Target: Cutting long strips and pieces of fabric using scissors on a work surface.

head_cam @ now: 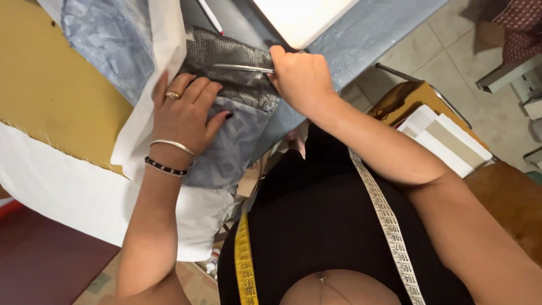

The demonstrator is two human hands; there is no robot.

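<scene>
The grey patterned fabric (231, 149) is laid over the near edge of the work table (361, 39), partly over white lining (144, 113). It is pressed flat by the left hand (186, 116), whose fingers are spread open on the cloth; nothing is gripped. A dark mesh piece (226, 56) lies just beyond those fingers, on the far side. The right hand (302, 76) is closed around the handles of the scissors (243, 68), to the right of the fabric. The blades are extended leftward across the mesh piece. A measuring tape (389, 226) is draped around the person's neck.
</scene>
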